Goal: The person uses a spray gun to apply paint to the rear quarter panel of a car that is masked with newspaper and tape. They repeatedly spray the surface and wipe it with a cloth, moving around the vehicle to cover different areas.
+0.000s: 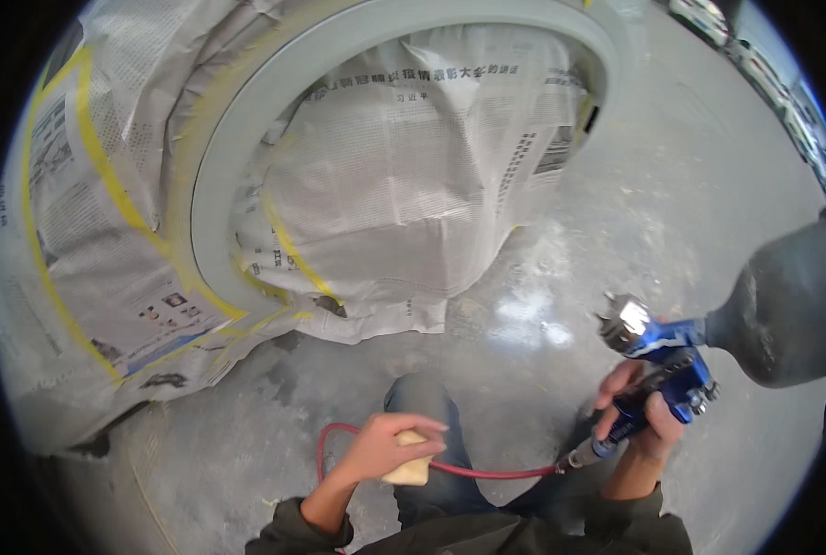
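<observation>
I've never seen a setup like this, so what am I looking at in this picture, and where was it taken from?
There is no robot here: these are a person's bare hands, seen from a camera worn on the head and looking down. Its wide fisheye lens bends straight edges. The left hand holds a pale yellow, blocky pad. The right hand holds a blue and silver metal spray gun with a dark grey rounded cup attached. A thin red hose joins its handle. Ahead, printed newspaper sheets and yellow tape strips surround a pale grey curved wheel arch. Below is a grey, smudged floor.
</observation>
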Demonstrator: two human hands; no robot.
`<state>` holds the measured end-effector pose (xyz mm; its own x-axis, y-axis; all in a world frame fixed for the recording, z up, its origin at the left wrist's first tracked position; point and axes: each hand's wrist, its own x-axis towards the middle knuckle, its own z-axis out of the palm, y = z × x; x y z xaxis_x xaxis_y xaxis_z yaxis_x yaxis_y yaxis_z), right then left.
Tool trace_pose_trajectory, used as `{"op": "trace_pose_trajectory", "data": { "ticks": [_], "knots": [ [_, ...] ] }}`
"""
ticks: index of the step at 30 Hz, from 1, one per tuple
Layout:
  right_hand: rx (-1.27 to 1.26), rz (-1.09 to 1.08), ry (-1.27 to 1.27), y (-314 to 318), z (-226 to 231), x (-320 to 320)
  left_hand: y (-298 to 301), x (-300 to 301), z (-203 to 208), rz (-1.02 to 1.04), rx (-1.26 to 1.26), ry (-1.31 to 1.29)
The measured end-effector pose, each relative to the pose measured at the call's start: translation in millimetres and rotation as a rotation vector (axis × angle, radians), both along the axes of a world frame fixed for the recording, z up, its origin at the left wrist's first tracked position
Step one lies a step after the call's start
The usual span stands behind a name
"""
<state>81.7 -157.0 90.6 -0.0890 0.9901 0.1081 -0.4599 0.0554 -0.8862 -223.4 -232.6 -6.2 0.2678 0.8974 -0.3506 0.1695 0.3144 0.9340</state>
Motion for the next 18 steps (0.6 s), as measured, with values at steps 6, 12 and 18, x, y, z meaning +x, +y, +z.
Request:
{"op": "trace_pose_trajectory", "data": {
  "ticks": [6, 12, 18],
  "knots": [
    [-0.028, 0.061, 0.066, 60.6, -44.8, 109.5, 48.5, 87.2, -4.1, 0.006, 0.167, 0.067],
    [0.265, 0.070, 0.155, 175.3, -33.2, 169.9, 55.2, 166.7, 45.2, 0.252, 0.140, 0.223],
    [0.347, 0.100, 0.167, 219.6, 7.2, 184.6, 9.3, 157.8, 80.2, 0.942, 0.243, 0.489]
  ]
}}
